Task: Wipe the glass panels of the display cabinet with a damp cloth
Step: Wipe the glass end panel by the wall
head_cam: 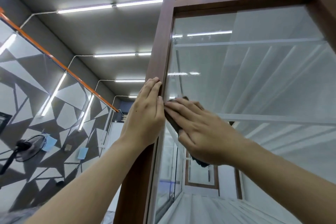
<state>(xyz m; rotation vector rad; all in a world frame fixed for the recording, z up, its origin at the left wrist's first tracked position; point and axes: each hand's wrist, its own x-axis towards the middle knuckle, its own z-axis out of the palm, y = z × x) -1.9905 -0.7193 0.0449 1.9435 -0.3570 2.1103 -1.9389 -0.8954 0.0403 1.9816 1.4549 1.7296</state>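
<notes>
One dark, crumpled cloth (pixel 174 122) on smooth glass (pixel 254 82)

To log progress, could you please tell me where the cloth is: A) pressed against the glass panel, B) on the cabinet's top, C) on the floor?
A: the right hand presses the cloth on the glass panel, beside the wooden frame the left hand rests on.
</notes>
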